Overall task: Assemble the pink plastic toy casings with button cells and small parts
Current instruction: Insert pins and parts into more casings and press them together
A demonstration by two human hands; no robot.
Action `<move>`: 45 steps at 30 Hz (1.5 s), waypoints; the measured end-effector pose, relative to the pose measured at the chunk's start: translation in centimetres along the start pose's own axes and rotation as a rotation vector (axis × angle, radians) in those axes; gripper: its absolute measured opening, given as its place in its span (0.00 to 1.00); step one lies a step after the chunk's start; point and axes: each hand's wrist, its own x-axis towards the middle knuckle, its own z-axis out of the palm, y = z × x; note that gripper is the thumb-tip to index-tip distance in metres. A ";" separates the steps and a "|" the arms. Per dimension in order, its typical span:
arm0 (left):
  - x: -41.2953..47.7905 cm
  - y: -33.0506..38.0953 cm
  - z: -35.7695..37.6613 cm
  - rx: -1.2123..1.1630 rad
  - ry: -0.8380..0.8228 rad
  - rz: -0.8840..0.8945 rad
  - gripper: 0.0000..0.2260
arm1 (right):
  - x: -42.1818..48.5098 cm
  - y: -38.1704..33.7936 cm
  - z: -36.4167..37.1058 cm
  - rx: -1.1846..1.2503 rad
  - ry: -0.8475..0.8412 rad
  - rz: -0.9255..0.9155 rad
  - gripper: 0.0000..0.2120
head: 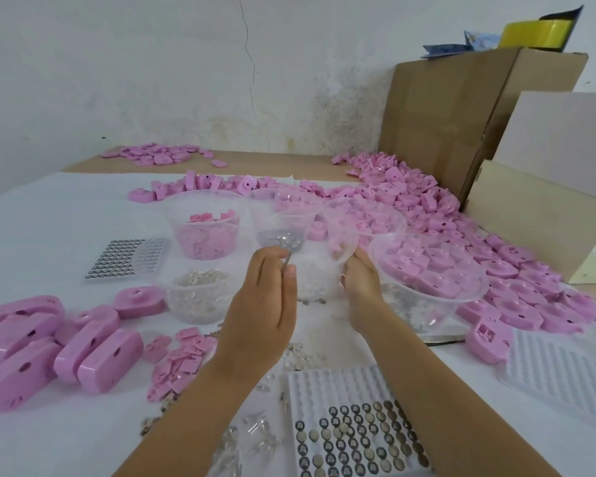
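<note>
The left hand [265, 297] pinches a thin metal sliver [287, 259] between thumb and fingertips. Its long axis slants up and away from the hand toward the cups, probably so one small part can be picked out. The right hand [362, 282] appears to curl round the lower wall of a tilted clear cup [341, 235], likely to steady it, though its fingers are hidden.

Pink casings [93, 352] stand on edge well to the left of the left hand, with their long sides running diagonally away and their holes facing up. More casings fill the bowl [475, 290] just right of the right hand. A tray of button cells [358, 438] sits between the forearms, within easy reach.
</note>
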 end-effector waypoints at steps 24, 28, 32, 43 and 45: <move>0.5 -1.1 0.5 0.064 -0.048 -0.166 0.12 | -0.1 -1.9 1.7 0.346 0.051 0.200 0.12; 0.4 -1.0 0.5 0.056 -0.074 -0.159 0.11 | -1.1 -2.0 1.6 0.317 0.029 0.171 0.09; 0.3 -1.0 0.5 0.021 -0.123 -0.178 0.17 | -2.2 -1.4 1.7 0.288 0.071 0.176 0.15; 1.7 1.9 -1.0 -0.147 -0.013 -0.221 0.16 | -7.7 -4.1 -1.1 -0.135 -0.002 0.176 0.11; 2.6 2.4 -1.4 -0.168 -0.050 -0.256 0.14 | -8.1 -5.4 -1.3 -0.341 -0.060 0.122 0.11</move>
